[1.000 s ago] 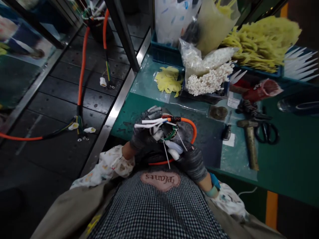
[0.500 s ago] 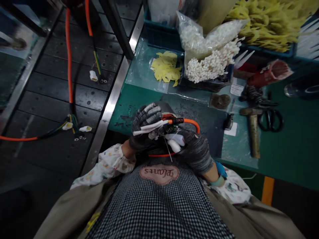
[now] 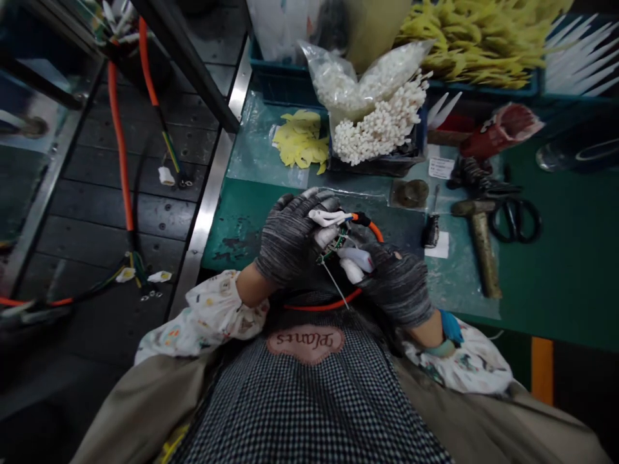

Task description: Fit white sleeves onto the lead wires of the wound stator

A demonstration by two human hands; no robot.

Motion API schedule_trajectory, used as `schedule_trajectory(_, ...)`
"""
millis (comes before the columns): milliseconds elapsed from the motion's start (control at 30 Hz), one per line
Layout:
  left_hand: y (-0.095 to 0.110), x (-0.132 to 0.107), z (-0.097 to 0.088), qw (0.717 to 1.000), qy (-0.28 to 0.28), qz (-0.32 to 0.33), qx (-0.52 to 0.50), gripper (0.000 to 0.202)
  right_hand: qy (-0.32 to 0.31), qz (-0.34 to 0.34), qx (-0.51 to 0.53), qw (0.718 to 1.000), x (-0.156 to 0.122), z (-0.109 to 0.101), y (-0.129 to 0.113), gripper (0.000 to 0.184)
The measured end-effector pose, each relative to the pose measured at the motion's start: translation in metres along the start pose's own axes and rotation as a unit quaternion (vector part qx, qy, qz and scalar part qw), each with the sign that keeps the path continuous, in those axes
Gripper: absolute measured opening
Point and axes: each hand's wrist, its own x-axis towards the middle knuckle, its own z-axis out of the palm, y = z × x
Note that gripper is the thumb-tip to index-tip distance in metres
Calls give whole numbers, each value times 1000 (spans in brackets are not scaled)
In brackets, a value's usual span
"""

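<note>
- Several white-sleeved wires [image 3: 329, 218] and a green-edged ring [image 3: 334, 245] sit between my hands, near the bench [image 3: 556, 283] edge.
- Seemingly I'm working these wires; the next move wants steadiness.
- My left hand [image 3: 293, 237] and right hand [image 3: 399, 283] curl half-closed around the ring, right fingertips mostly hidden.
- Orange cable [image 3: 376, 230] arcs beside them.

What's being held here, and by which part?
An orange cable, apparently: the left hand is at its white wire ends, the right hand beside a green-edged part. Exact finger contact is hidden.
</note>
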Motion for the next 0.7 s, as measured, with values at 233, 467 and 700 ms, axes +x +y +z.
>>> schedule_trajectory(233,4,28,4,996,-26,14,81,50,30,21,62,997,8,0,11,35)
schedule_trajectory(467,9,52,8,997,-46,-26,62,34,35,41,-45,998,22,11,18,44)
schedule_trajectory(700,8,68,2,992,-88,-66,64,42,60,49,33,996,15,12,22,35)
